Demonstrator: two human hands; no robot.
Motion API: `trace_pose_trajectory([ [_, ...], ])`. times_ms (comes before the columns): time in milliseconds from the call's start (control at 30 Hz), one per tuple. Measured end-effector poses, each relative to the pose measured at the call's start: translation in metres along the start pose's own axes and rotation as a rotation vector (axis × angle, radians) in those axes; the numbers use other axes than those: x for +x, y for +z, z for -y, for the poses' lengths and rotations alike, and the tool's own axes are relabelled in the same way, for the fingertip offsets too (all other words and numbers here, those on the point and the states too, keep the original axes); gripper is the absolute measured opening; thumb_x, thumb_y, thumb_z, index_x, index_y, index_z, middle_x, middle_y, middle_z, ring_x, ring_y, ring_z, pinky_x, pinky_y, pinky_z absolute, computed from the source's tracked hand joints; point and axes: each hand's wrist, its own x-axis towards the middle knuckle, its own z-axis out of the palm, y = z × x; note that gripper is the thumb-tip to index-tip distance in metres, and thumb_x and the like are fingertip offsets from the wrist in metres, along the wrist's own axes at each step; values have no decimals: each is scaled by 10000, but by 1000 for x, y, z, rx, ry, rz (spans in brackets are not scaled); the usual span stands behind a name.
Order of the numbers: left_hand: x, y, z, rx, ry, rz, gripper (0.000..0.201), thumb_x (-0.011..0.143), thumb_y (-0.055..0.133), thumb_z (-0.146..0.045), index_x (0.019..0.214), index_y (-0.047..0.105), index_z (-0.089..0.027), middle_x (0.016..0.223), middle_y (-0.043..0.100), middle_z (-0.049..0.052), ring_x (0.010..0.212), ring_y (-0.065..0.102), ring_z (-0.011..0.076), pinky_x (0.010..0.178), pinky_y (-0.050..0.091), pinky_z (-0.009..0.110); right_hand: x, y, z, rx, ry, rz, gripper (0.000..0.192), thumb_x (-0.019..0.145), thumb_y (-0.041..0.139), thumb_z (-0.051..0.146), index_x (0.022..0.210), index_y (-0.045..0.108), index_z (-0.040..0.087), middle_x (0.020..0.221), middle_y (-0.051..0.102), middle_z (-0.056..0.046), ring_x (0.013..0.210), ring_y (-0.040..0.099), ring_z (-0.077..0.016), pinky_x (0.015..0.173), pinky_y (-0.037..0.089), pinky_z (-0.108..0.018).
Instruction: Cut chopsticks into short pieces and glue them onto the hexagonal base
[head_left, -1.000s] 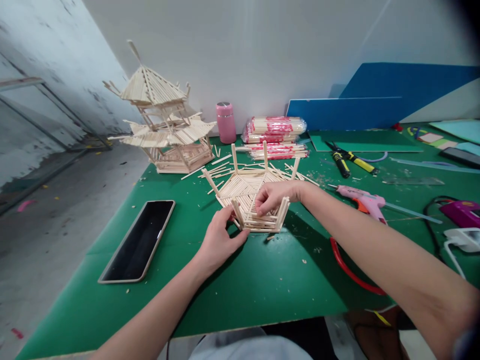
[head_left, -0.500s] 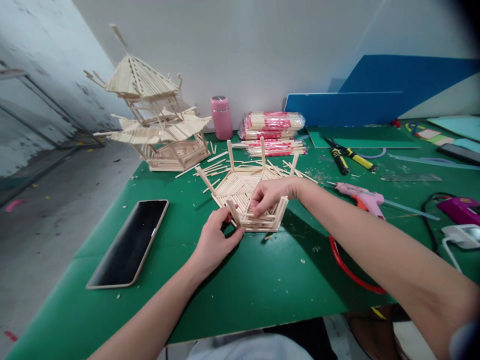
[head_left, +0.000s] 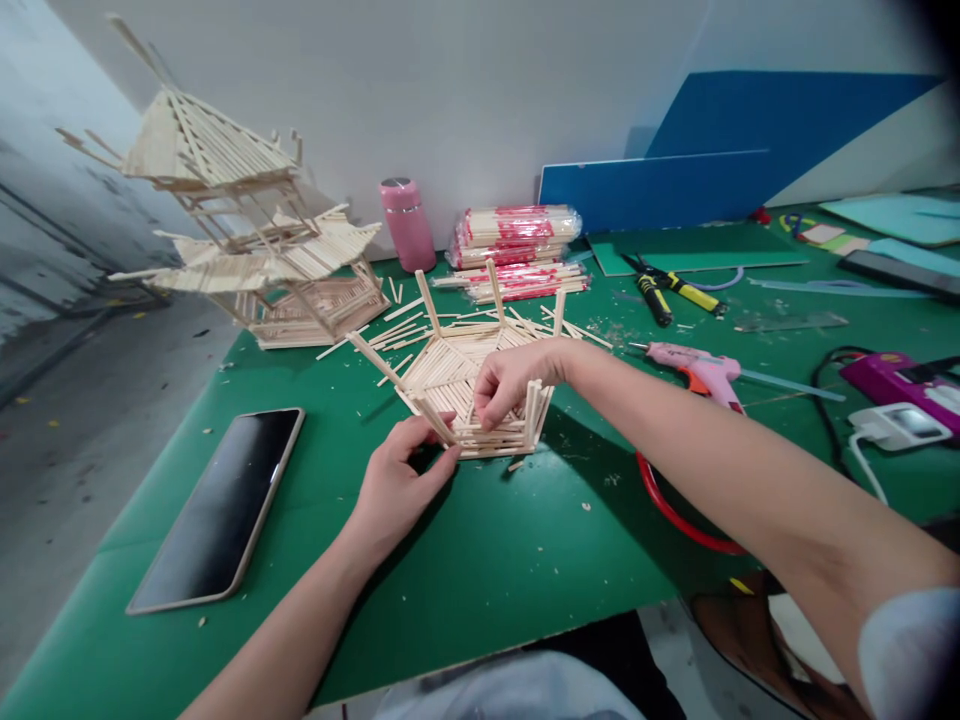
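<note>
A six-sided base built of thin wooden sticks (head_left: 442, 365), with short upright posts at its corners, sits before me on the green table. My left hand (head_left: 401, 470) grips its near left corner, thumb outside and fingers behind the post (head_left: 435, 420). Reaching in over the base from the right, my right hand (head_left: 506, 385) has its fingers pinched together at the inside of the low front wall (head_left: 495, 440). A thin wooden stick lies at those fingertips along the wall top; its ends are partly hidden by the hand.
A finished stick pagoda (head_left: 262, 250) stands back left, near loose sticks (head_left: 397, 330). Behind are a pink flask (head_left: 409, 225) and bagged sticks (head_left: 517, 240). Pliers (head_left: 671, 290), a pink glue gun (head_left: 697, 370) and a power strip (head_left: 896, 385) lie right; a phone (head_left: 221, 510) lies left.
The whole view has shifted, so the table things appear farther left. Both hands keep their places on the stick base, with only slight movement of the right fingers.
</note>
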Motion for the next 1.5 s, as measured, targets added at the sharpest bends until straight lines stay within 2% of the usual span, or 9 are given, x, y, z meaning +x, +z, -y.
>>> trace_pose_trajectory([
  [267,0,2,3,25,47,-29,226,753,569,-310,907,624,-155,1051,636,103,931,584,233,841,452,381,3,1,4,2,-18,31,166,580,686,290,612,597,153,443,424,106,435,346,-41,432,262,-195],
  [467,-1,1,2,130,167,-39,206,777,549,-273,915,618,-137,1020,639,115,949,577,234,855,449,394,3,0,5,-15,-48,50,171,583,681,295,602,586,154,446,409,107,452,336,-45,444,261,-198],
  [700,-4,-1,2,250,283,-52,165,784,546,-201,924,602,-133,970,648,100,920,599,208,821,486,347,2,-2,6,-33,-88,92,141,607,643,279,640,587,154,495,444,92,493,380,-55,468,299,-191],
  [867,-3,-3,2,356,266,-22,204,787,547,-183,983,590,-152,957,640,79,903,607,191,783,503,300,3,-6,8,-28,-118,108,71,599,611,211,611,577,149,500,431,92,490,366,-44,459,302,-171],
  [1100,-7,-7,1,264,181,81,363,791,516,-84,1143,506,-172,1096,544,80,981,555,172,835,475,271,4,-7,5,-7,-124,135,18,612,586,165,614,587,147,516,427,88,448,356,-20,387,291,-110],
  [1233,-10,-10,0,259,136,124,377,784,517,-74,1147,506,-179,1115,523,80,966,558,175,830,479,270,4,-8,5,2,-96,138,34,611,603,190,628,607,160,503,426,94,411,358,-16,339,274,-91],
  [1500,-8,-10,1,251,157,139,364,781,501,-42,1116,527,-182,1126,511,67,978,553,169,852,471,273,4,-6,10,-56,-94,150,59,608,601,214,640,619,166,494,470,87,418,405,-29,340,296,-86],
])
